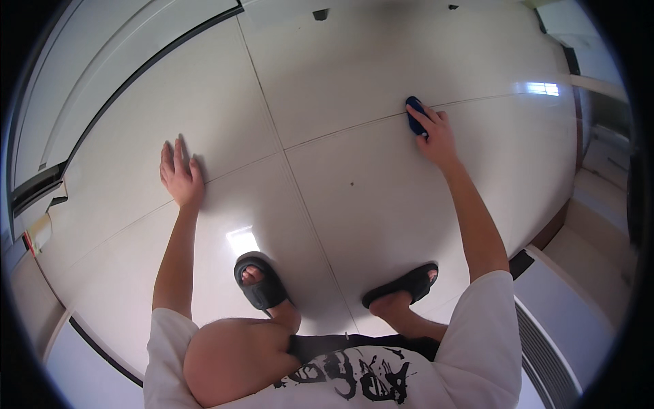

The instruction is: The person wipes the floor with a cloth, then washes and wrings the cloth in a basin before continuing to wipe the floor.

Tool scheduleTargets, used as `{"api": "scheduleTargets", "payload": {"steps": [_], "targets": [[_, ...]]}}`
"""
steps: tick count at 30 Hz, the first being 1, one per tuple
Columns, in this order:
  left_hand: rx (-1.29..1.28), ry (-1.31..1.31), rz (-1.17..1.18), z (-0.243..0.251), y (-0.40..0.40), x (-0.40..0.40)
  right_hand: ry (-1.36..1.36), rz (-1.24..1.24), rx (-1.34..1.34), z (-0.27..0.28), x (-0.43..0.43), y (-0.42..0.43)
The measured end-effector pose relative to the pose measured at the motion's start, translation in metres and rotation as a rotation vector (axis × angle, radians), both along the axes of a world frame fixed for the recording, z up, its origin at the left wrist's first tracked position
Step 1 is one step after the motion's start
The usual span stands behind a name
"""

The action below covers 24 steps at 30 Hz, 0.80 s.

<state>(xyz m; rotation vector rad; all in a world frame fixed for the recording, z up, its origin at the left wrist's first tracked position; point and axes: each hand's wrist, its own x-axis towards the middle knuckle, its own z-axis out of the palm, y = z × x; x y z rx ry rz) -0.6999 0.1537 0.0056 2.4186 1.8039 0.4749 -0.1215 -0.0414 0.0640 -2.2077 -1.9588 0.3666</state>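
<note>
My right hand (438,137) grips a dark blue, oblong hand-held pad or brush (413,108) on the glossy tiled floor (317,92). Fingers and thumb cover part of it, and its underside is hidden, so its exact kind is unclear. It lies across a joint line between tiles, ahead and to the right of my feet. On the left, my left hand (181,176) is empty with its fingers apart. It is spread at the floor near another tile joint, its shadow close beside it; whether the whole palm touches is hard to tell.
Black slide sandals (261,289) (401,285) are on my feet. A small dark speck (352,184) lies between my arms. At the left stands a white panelled front (102,66) with a dark bottom edge. Shelving (605,158) lines the right, with a ribbed grille (546,353) lower down.
</note>
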Motion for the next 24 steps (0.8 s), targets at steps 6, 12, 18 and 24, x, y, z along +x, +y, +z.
{"api": "scheduleTargets", "payload": {"steps": [6,12,18,24], "targets": [[0.015,0.012,0.005,0.003,0.002,-0.015,-0.009,0.115,-0.126,0.005,-0.137,-0.024],[0.038,0.01,0.011,-0.001,0.003,-0.011,0.023,-0.109,-0.217,0.005,-0.221,-0.076],[0.025,-0.004,0.027,-0.001,0.002,-0.013,0.306,-0.512,-0.276,0.013,-0.259,-0.154],[0.024,0.008,0.03,0.0,0.002,-0.014,0.292,-0.918,-0.371,0.009,-0.356,-0.148]]}}
